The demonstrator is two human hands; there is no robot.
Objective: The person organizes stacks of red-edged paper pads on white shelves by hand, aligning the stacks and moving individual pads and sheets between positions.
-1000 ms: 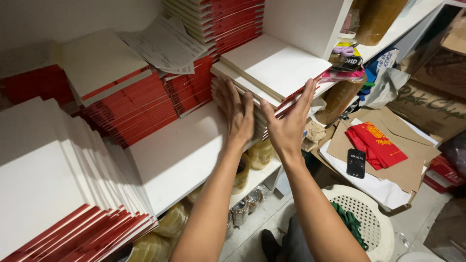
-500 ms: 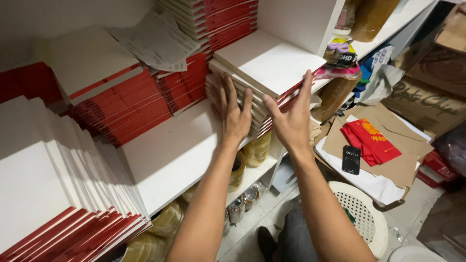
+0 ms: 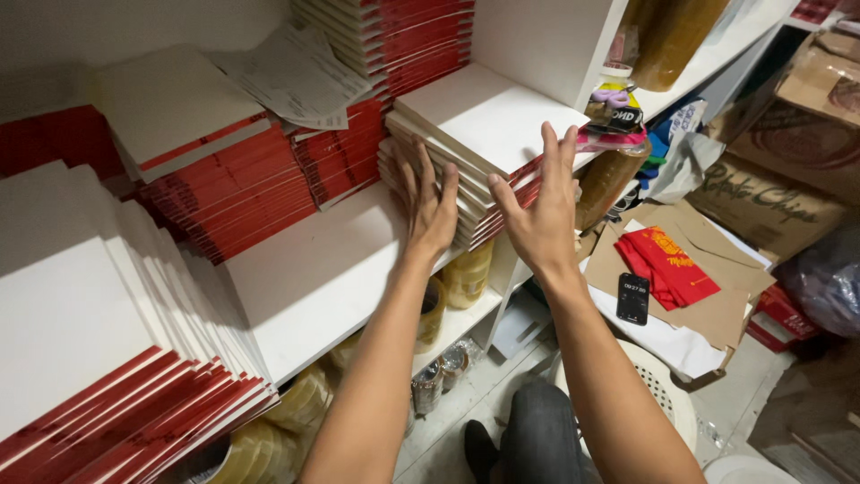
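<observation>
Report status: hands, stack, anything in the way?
Left hand flat against the stack, open. Right hand open at its front edge, holding nothing. Taller piles right behind; shelf bare beside it.

Stack of thin white-covered, red-edged books (image 3: 484,134), lying flat and slightly fanned on the white shelf (image 3: 313,278), pressed between both hands at its front corner.

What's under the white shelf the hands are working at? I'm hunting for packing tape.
Under the shelf sit yellowish tape rolls, more lower down, and small dark rolls. The left forearm covers part of the space.
</observation>
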